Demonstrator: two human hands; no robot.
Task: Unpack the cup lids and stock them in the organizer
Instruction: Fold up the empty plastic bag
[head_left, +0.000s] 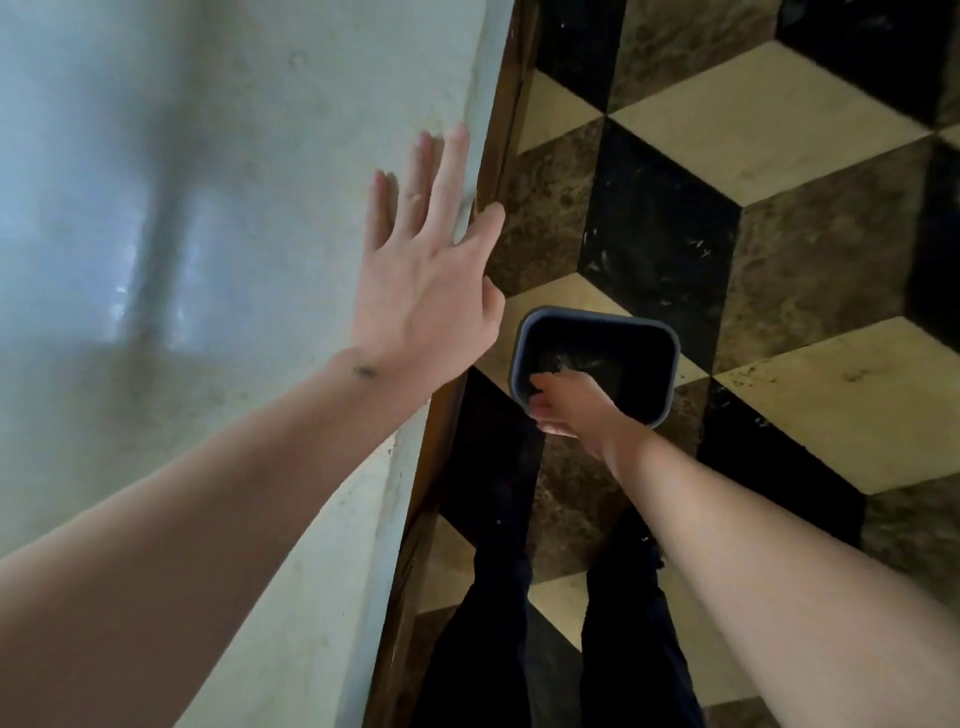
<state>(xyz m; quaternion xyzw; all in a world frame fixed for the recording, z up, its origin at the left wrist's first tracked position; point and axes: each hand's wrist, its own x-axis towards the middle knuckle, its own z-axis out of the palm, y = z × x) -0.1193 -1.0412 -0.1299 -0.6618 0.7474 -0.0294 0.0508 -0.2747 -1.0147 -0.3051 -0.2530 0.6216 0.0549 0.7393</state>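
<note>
My left hand (426, 270) lies flat with straight, spread fingers on the pale grey counter top (208, 234), near its right edge. My right hand (563, 405) reaches down into a dark grey, square bin (644, 332) on the floor; its fingers curl at the bin's near rim, and something crumpled and glinting lies inside just beyond them. I cannot tell whether the fingers hold anything. No cup lids and no organizer are in view.
The counter has a brown wooden side (498, 171) dropping to a floor of black, cream and brown cube-pattern tiles (779, 130). My legs in dark trousers (561, 623) stand beside the counter, just below the bin.
</note>
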